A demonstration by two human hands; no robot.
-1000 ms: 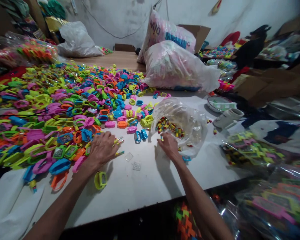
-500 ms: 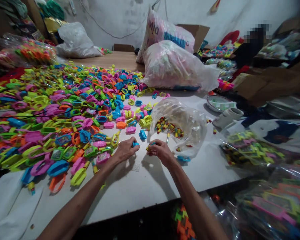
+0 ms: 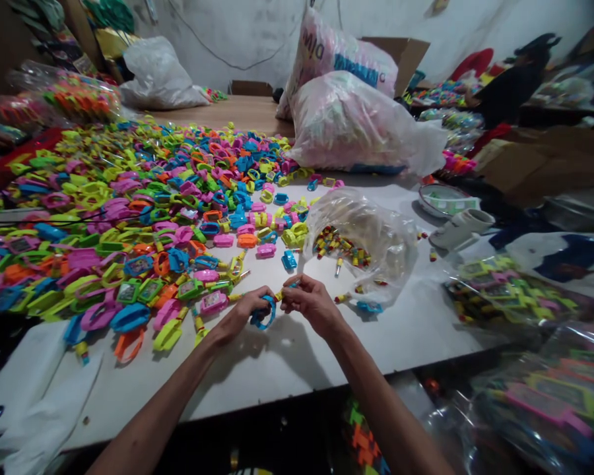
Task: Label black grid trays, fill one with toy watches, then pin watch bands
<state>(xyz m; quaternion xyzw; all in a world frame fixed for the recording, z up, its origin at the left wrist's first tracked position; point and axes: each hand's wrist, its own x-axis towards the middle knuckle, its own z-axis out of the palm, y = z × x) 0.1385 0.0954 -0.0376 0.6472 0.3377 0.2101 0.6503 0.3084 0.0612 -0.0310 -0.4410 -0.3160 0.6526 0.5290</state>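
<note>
My left hand [image 3: 245,311] is closed on a blue toy watch [image 3: 263,315], whose looped band shows beside the fingers. Close by on the right, my right hand [image 3: 311,302] pinches a small yellow piece [image 3: 279,297] between thumb and fingers, at the edge of the blue watch. Whether the two touch is hard to tell. A bit of blue also shows at the right fingertips. Just beyond the hands lies another blue toy watch [image 3: 289,260]. An open clear plastic bag [image 3: 391,224] holds several small yellow-and-red pieces [image 3: 344,245].
A big heap of colourful toy watches [image 3: 143,218] covers the table's left side. Stuffed white sacks [image 3: 356,125] stand at the back. On the right are a bowl [image 3: 445,201], a white tube [image 3: 462,227] and filled plastic bags [image 3: 515,284]. A person [image 3: 512,89] is in the background.
My hands have come closer together, and the blue watch's looped band now shows in my left hand. The small yellow piece has moved left to the watch. The view has shifted slightly.
</note>
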